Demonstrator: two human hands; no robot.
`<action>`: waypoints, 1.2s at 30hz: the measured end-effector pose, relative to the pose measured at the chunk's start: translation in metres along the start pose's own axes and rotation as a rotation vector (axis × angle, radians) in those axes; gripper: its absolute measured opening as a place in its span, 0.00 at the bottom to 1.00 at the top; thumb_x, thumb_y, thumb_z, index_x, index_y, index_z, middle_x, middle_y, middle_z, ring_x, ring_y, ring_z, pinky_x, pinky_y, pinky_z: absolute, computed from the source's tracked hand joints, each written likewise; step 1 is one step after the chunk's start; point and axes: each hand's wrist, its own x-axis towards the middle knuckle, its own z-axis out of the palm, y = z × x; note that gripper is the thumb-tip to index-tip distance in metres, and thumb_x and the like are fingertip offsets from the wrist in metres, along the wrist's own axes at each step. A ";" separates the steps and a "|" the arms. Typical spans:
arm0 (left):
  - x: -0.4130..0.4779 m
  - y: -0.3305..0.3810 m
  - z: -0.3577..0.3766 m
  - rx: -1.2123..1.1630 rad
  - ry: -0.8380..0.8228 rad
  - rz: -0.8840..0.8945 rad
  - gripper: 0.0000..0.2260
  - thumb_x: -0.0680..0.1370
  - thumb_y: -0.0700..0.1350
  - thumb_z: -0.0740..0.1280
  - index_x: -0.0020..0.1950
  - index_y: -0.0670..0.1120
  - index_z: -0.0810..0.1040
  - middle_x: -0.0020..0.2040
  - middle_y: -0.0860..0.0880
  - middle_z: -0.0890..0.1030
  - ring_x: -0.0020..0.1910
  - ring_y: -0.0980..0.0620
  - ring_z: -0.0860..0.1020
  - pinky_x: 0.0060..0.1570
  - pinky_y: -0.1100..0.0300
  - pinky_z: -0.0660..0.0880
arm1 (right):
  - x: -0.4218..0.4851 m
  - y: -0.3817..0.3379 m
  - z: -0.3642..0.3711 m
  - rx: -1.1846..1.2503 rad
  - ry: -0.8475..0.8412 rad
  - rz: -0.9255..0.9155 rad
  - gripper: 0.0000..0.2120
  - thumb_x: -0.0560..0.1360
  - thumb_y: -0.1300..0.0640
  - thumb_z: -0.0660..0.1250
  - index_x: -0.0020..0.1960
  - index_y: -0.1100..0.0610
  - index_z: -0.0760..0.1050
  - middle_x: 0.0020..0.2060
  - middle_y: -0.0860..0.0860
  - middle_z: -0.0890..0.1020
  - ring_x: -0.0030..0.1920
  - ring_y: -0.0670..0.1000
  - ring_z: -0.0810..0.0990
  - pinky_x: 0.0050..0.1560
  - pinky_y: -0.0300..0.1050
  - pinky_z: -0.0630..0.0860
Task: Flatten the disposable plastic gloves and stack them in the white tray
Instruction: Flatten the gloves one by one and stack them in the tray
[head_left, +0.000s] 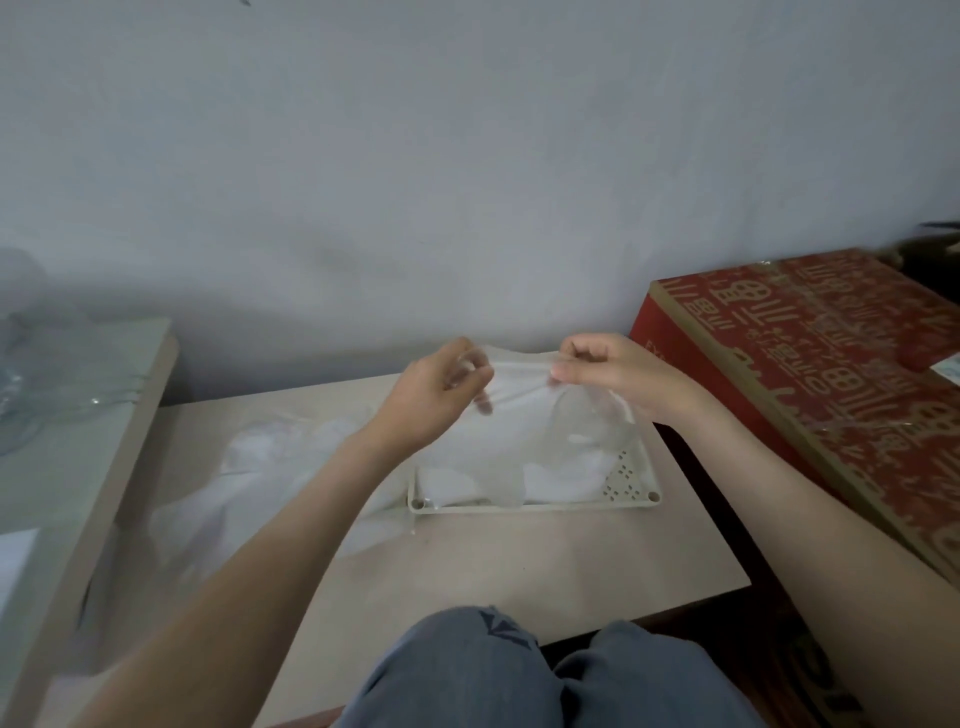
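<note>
Pinching the top edge of a clear plastic glove, the left hand and the right hand hold it stretched between them, fingers curled onto the film on each side. The glove hangs right over the white tray, its lower part drooping toward the flattened gloves already lying inside. Off to the left, a loose heap of gloves sits on the beige table. A red box stands on the right, beside the table.
</note>
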 end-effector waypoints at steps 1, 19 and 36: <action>-0.001 0.000 -0.001 -0.018 0.008 -0.018 0.03 0.79 0.46 0.63 0.46 0.49 0.73 0.35 0.54 0.83 0.40 0.47 0.76 0.40 0.52 0.72 | -0.001 -0.001 -0.003 0.048 0.001 0.004 0.08 0.76 0.59 0.68 0.40 0.59 0.74 0.36 0.48 0.83 0.36 0.46 0.78 0.40 0.41 0.70; 0.010 -0.051 0.038 -0.140 0.090 -0.398 0.03 0.77 0.46 0.61 0.44 0.50 0.72 0.31 0.53 0.82 0.29 0.55 0.68 0.29 0.60 0.64 | 0.006 0.037 -0.018 0.108 0.093 0.191 0.06 0.76 0.53 0.68 0.48 0.56 0.79 0.34 0.54 0.81 0.39 0.54 0.71 0.42 0.45 0.70; 0.021 -0.115 0.062 0.409 0.035 -0.418 0.05 0.81 0.45 0.56 0.48 0.45 0.65 0.31 0.47 0.72 0.36 0.41 0.72 0.36 0.52 0.68 | 0.088 0.119 0.013 -0.258 0.342 0.226 0.08 0.74 0.60 0.67 0.47 0.65 0.77 0.38 0.50 0.81 0.42 0.49 0.76 0.37 0.35 0.68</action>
